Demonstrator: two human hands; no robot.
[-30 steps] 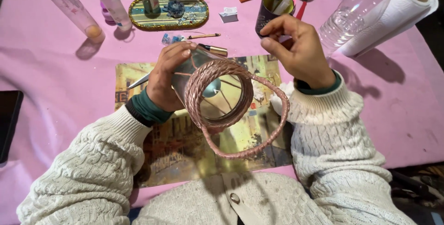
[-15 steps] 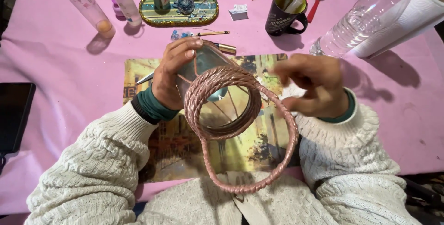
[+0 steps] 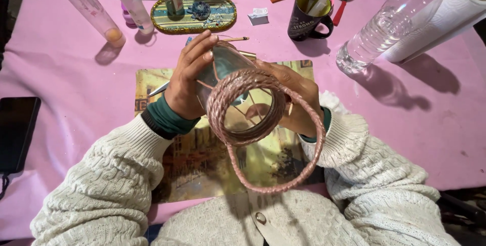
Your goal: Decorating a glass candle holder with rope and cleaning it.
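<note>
A pink tablecloth is overlaid by a picture placemat. Above the placemat, a glass jar with a cord-wrapped rim is gripped by the left hand and the right hand, both closed on it. A cord loop hangs from the rim.

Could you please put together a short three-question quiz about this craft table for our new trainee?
1. True or false: both hands grip the glass jar wrapped with pink cord.
2. What does the dark mug hold? A) tools B) flowers C) coins
3. Which hand is nearer the tall plastic tube?

Key:
1. True: left hand and right hand both hold it.
2. A
3. The left hand.
</note>
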